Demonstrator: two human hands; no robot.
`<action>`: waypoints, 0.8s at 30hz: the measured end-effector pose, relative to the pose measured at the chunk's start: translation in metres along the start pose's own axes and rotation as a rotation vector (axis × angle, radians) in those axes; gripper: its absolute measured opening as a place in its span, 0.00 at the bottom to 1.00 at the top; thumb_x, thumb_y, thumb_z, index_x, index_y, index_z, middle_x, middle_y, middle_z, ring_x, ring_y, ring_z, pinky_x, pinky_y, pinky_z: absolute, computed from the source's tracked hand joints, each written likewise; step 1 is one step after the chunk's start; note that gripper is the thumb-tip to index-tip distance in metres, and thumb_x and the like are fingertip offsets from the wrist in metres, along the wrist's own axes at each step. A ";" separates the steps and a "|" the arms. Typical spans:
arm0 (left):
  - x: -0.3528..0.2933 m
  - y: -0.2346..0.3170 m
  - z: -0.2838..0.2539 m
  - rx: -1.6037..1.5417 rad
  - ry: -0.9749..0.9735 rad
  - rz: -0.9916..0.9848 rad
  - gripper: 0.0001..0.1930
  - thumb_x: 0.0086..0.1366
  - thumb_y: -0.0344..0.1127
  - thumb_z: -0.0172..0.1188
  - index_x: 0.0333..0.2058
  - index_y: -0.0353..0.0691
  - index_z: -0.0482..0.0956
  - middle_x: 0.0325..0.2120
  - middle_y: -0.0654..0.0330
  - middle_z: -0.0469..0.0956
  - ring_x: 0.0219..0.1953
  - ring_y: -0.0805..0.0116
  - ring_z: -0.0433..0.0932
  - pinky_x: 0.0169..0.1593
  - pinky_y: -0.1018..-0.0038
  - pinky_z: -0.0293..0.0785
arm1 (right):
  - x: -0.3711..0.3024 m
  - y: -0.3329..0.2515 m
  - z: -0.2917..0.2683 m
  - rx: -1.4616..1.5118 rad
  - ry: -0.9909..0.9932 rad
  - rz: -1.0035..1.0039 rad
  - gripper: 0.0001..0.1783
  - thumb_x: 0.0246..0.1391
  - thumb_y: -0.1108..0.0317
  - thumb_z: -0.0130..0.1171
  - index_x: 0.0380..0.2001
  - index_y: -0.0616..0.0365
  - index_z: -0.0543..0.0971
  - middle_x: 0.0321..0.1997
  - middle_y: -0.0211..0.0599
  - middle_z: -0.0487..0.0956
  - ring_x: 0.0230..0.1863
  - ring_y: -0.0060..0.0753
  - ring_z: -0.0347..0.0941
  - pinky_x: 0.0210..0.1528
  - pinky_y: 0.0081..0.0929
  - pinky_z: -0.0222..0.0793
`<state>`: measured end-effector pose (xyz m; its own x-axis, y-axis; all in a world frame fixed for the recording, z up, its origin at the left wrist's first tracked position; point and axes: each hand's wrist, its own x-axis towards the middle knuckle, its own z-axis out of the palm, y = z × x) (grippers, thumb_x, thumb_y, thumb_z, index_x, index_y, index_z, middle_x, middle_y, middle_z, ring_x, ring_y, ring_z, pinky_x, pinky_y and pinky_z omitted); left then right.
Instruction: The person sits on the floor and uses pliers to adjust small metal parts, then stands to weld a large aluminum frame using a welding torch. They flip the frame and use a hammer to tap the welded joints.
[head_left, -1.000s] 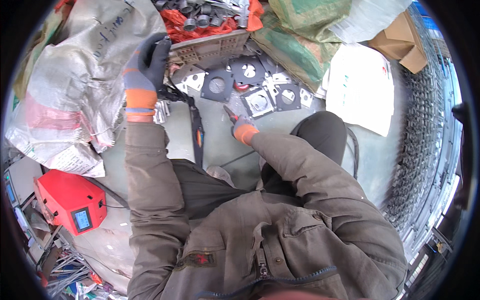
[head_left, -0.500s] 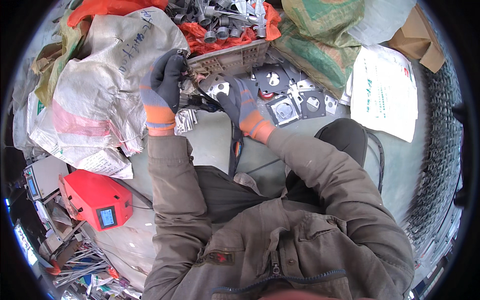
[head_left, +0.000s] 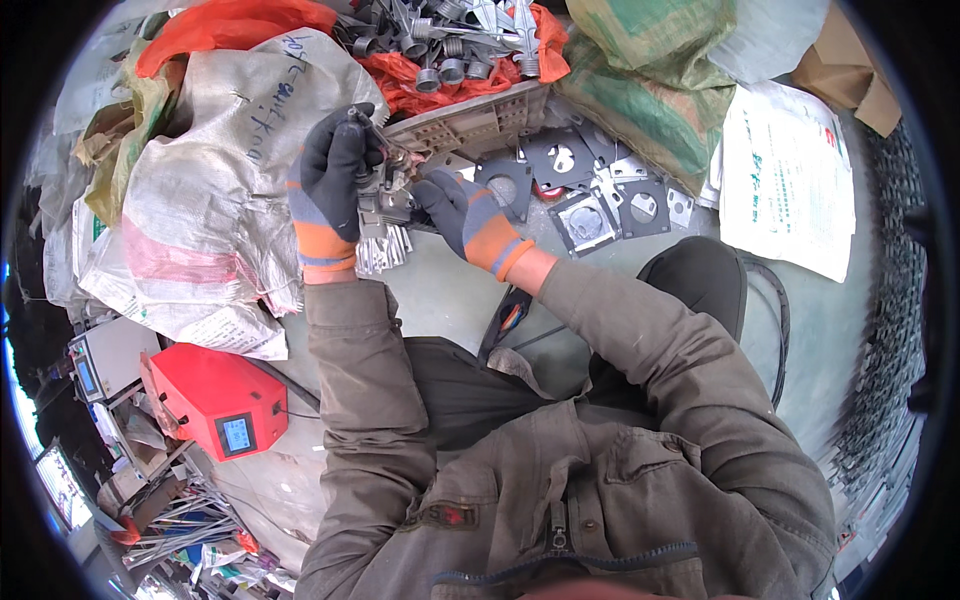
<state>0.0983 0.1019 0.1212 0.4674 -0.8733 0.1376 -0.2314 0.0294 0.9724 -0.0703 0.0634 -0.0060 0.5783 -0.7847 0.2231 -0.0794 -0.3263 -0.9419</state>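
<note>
My left hand [head_left: 335,180], in a grey and orange glove, is curled closed beside the crate's left end. A small metal bit shows at its fingertips, too small to name. My right hand [head_left: 468,218], gloved alike, is closed just to the right, its fingertips pinched together near a cluster of small metal pieces [head_left: 385,205]. What it grips, if anything, is hidden. Under that cluster lie several thin shiny metal strips [head_left: 385,250]. To the right of my right hand, flat dark metal plates with round holes [head_left: 552,155] lie on the grey-green surface.
A plastic crate [head_left: 470,122] with red bags and threaded grey metal parts [head_left: 450,70] stands ahead. White woven sacks [head_left: 220,170] lie left, a green sack [head_left: 650,110] and white bag [head_left: 785,180] right. A red machine with a small screen [head_left: 215,400] is at lower left.
My right hand has drawn back a little from the plates, its fingers now pinched closer to the metal cluster. My left hand stays almost in place. The view has shifted slightly.
</note>
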 end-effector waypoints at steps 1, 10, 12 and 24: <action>0.001 -0.001 -0.001 0.020 -0.011 -0.017 0.20 0.82 0.40 0.64 0.61 0.31 0.84 0.39 0.61 0.86 0.39 0.74 0.83 0.47 0.75 0.79 | -0.001 -0.001 -0.002 0.008 -0.007 0.035 0.27 0.79 0.43 0.55 0.47 0.59 0.83 0.43 0.59 0.85 0.46 0.70 0.81 0.49 0.52 0.77; 0.003 -0.008 0.004 -0.033 -0.053 -0.049 0.16 0.77 0.32 0.69 0.59 0.34 0.85 0.42 0.65 0.85 0.41 0.77 0.80 0.48 0.76 0.78 | -0.004 -0.010 -0.007 0.090 -0.050 0.208 0.27 0.79 0.44 0.56 0.48 0.62 0.85 0.42 0.61 0.85 0.44 0.70 0.82 0.47 0.54 0.77; 0.003 -0.010 0.008 -0.021 -0.026 -0.052 0.14 0.76 0.33 0.70 0.56 0.36 0.86 0.40 0.67 0.85 0.38 0.79 0.79 0.44 0.78 0.76 | -0.004 -0.011 -0.006 0.091 -0.036 0.187 0.27 0.79 0.45 0.57 0.49 0.62 0.85 0.42 0.62 0.85 0.44 0.70 0.82 0.46 0.54 0.77; 0.004 -0.004 0.027 0.042 0.134 -0.106 0.10 0.71 0.33 0.74 0.45 0.35 0.88 0.34 0.67 0.83 0.34 0.80 0.77 0.39 0.77 0.77 | -0.003 -0.003 -0.005 0.047 -0.050 0.127 0.24 0.82 0.49 0.52 0.46 0.62 0.80 0.38 0.57 0.81 0.40 0.66 0.78 0.43 0.51 0.73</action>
<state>0.0780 0.0851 0.1128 0.5998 -0.7978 0.0612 -0.2087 -0.0822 0.9745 -0.0754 0.0640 -0.0028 0.6059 -0.7905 0.0901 -0.1169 -0.2005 -0.9727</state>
